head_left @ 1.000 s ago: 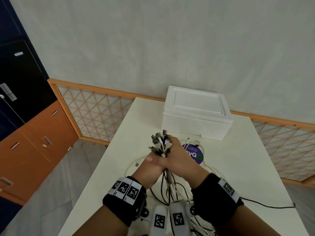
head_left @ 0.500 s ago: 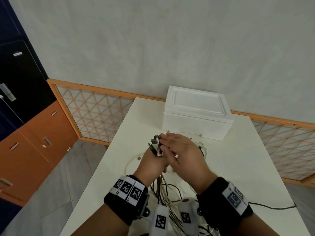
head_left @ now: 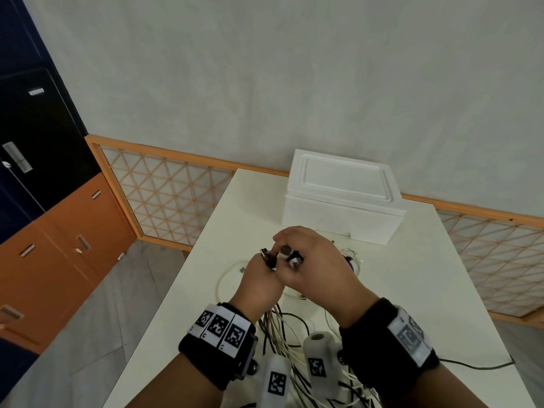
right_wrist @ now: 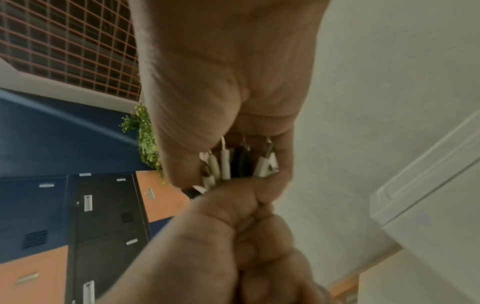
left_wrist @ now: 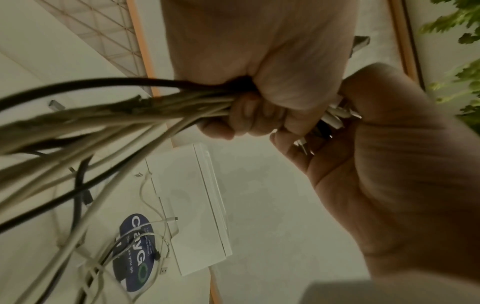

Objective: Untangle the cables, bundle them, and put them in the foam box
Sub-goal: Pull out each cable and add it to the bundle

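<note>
My left hand (head_left: pixel 259 282) grips a bundle of white and black cables (head_left: pixel 275 322) in a fist (left_wrist: pixel 259 102) above the white table (head_left: pixel 235 231). The cables hang down toward me. Their plug ends (head_left: pixel 284 254) stick out above the fist. My right hand (head_left: pixel 315 260) is curled over these plugs (right_wrist: pixel 233 162), thumb on one side and fingers on the other. The white foam box (head_left: pixel 341 198) stands behind my hands with its lid on, also showing in the left wrist view (left_wrist: pixel 192 205).
Loose cables lie on the table: a white loop (head_left: pixel 223 278) at the left, a black one (head_left: pixel 471 367) at the right. A round purple sticker (left_wrist: pixel 135 253) lies under thin white cables near the box. Beyond the table's left edge are floor and orange cabinets (head_left: pixel 73 245).
My right hand let go of the bundle beside the left fist, moved up over the plug ends and curled round them. The plugs that stood free are now mostly covered.
</note>
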The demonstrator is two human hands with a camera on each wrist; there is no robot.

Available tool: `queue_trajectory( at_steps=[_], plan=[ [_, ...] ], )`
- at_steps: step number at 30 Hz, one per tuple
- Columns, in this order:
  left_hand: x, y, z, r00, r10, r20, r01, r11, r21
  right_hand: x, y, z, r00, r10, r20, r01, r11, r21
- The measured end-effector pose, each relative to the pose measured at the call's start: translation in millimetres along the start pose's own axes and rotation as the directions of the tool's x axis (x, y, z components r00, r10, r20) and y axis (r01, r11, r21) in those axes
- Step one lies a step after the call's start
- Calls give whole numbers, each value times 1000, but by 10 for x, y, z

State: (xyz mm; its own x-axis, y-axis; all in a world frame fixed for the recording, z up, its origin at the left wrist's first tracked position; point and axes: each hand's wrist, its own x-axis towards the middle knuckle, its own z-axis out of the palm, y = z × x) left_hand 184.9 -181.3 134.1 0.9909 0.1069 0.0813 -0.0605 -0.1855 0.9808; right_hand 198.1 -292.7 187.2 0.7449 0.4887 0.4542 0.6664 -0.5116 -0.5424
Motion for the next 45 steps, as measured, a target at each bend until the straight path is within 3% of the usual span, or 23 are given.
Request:
queue_trajectory(
  at_steps=[3, 6, 9, 11, 14, 17, 20, 24, 29, 35, 38, 42, 45],
  plan=[
    [6, 33, -14, 1000, 13, 28, -18, 977, 211, 47, -28, -32, 991, 44, 125, -32, 994, -102],
    [-36, 173, -37, 999, 22, 33, -31, 950, 311, 111, -31, -104, 967, -28, 253, 45, 997, -61],
    [-86, 278, -46, 994, -48, 99, 26, 976, 216, 161, -66, -168, 944, -22, 328, 13, 999, 30],
    [-127, 281, -50, 992, -75, 99, 64, 992, 109, 168, -80, -170, 952, 7, 305, -32, 997, 74],
    [-141, 304, -53, 990, -98, 104, 85, 988, 126, 164, -90, -149, 945, 23, 327, -50, 996, 74],
    [-152, 325, -68, 984, -91, 156, 60, 980, 191, 178, -102, -189, 901, -35, 432, 29, 999, 19],
    [-193, 298, -70, 957, -189, 222, 175, 981, 80, 197, -137, -261, 851, -28, 524, 26, 1000, 10],
    [-190, 246, -62, 963, -198, 185, 199, 980, 10, 191, -141, -248, 898, 68, 435, -92, 995, 35],
    [-174, 295, -44, 975, -157, 157, 170, 983, -69, 170, -112, -206, 944, 198, 266, -251, 950, 185],
    [-138, 314, -63, 953, -156, 258, 168, 985, -24, 109, -170, -118, 986, 162, 41, -166, 937, 306],
    [-125, 279, -58, 960, -148, 238, 146, 989, 26, 111, -147, -140, 984, 144, 109, -171, 935, 311],
    [-94, 228, -71, 966, -147, 215, 127, 987, 103, 158, -117, -243, 953, 74, 294, -108, 989, 101],
    [-104, 218, -56, 961, -160, 224, 140, 985, 102, 183, -123, -287, 935, 70, 348, -86, 996, 31]
  ],
)
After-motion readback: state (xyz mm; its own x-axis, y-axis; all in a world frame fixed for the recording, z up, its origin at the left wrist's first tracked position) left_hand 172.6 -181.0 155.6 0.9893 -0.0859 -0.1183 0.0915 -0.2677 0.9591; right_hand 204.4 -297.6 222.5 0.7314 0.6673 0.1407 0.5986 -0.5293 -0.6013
